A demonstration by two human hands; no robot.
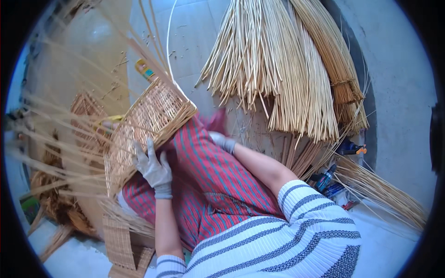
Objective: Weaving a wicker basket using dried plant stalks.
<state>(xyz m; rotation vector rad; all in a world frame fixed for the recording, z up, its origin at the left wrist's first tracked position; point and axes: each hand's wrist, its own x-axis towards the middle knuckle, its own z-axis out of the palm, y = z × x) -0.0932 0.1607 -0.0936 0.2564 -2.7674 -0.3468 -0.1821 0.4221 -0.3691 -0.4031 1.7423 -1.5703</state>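
A half-woven wicker basket point(143, 113) lies tilted across my lap, its long loose canes fanning out to the left in a blur. My left hand point(154, 170), in a pale work glove, rests on the basket's near edge with its fingers spread. Red striped cloth point(208, 162) covers my legs beneath the basket. At the far side of my right thigh is my gloved right hand point(223, 142), beside a smeared fold of the cloth; its fingers are hidden. A light wooden strip point(153, 60) stands along the basket's far side.
Thick bundles of cane point(296, 69) lie on the floor at far right. More loose canes point(380, 190) and a blue-black tool point(326, 178) are at my right. On the left are another woven piece point(88, 116), brown fibre point(58, 185) and a woven panel point(119, 238).
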